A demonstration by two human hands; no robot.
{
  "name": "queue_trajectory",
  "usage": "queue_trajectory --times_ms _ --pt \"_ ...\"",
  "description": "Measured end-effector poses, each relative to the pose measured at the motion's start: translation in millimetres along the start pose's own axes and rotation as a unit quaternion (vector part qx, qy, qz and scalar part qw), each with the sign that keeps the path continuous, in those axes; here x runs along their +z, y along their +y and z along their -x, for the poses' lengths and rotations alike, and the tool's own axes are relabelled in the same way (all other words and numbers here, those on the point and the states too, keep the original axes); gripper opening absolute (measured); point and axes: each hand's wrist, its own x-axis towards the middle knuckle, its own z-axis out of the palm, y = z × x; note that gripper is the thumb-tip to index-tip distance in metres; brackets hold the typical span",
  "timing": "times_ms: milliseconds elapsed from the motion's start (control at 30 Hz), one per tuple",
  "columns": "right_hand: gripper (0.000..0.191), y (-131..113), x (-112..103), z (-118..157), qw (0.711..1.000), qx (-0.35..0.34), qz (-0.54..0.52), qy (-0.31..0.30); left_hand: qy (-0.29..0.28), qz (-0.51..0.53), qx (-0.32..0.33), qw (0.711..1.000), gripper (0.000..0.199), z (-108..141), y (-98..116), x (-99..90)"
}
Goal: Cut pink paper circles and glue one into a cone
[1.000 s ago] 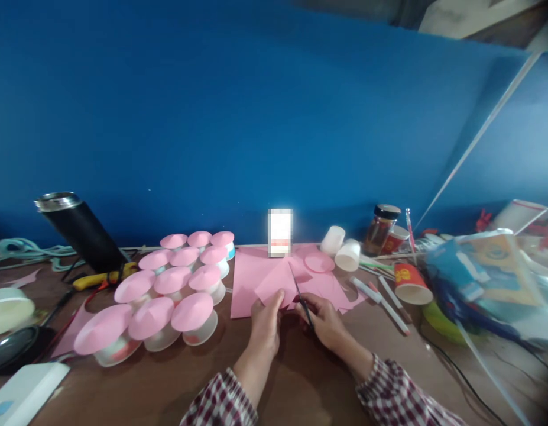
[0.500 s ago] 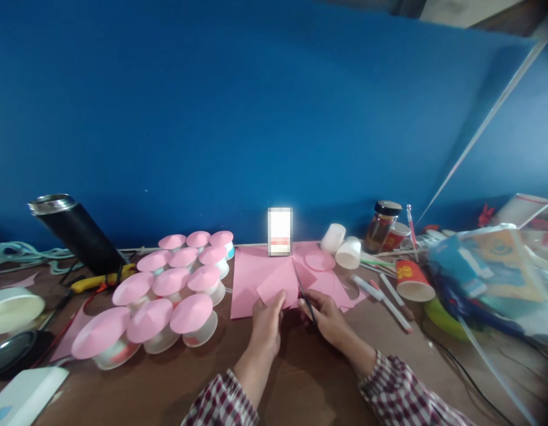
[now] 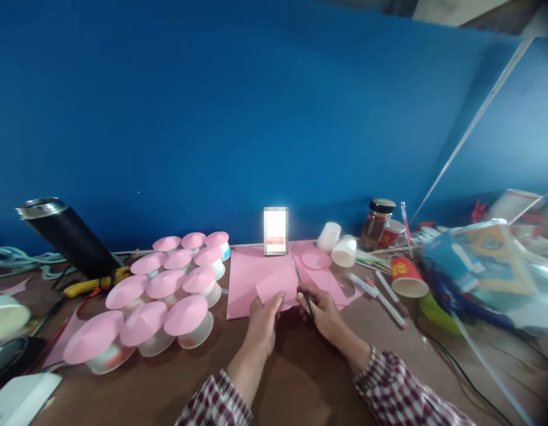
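A small pink paper piece (image 3: 277, 285) is pinched in my left hand (image 3: 263, 322), thumb on top. Just to its right, my right hand (image 3: 326, 313) is closed around dark scissors (image 3: 306, 302), whose blades point up and away beside the paper's right edge. Larger pink sheets (image 3: 247, 281) lie flat under and behind the held piece. A round pink paper disc (image 3: 315, 258) rests on them at the right. To the left stand several cups topped with shallow pink paper cones (image 3: 185, 315).
Two white cups (image 3: 343, 251) lie behind the sheets. Markers (image 3: 389, 307), a red paper cup (image 3: 407, 278), a jar (image 3: 376, 225) and plastic bags (image 3: 495, 260) are at the right. A black flask (image 3: 70, 236) and yellow-handled tool (image 3: 96, 284) are at the left.
The view has shifted slightly, moving most things a little to the left. The scissor blades, apart before, look closer together, and a pink flap by them is no longer seen.
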Motion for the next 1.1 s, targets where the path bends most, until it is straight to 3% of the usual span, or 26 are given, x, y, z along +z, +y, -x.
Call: queue_trajectory --times_ms 200,633,733,900,1100 --pt "0.042 -2 2 0 1.0 0.014 0.003 -0.002 0.06 0.008 0.018 0.998 0.034 -5 -5 -0.7" --pt "0.046 -5 6 3 0.999 0.013 -0.04 0.008 -0.011 0.112 0.019 0.993 0.024 -3 4 0.2" --pt "0.047 -6 6 2 0.997 0.014 -0.068 0.016 -0.022 0.091 0.029 0.995 0.024 -2 2 -0.2" --pt "0.041 -6 -1 -2 0.987 -0.006 -0.134 0.082 -0.063 0.002 0.054 0.997 0.029 -5 -6 -6.0" --pt "0.042 -9 -7 -5 0.974 0.0 -0.205 0.098 -0.093 -0.118 0.085 0.985 0.033 -6 -12 -12.4"
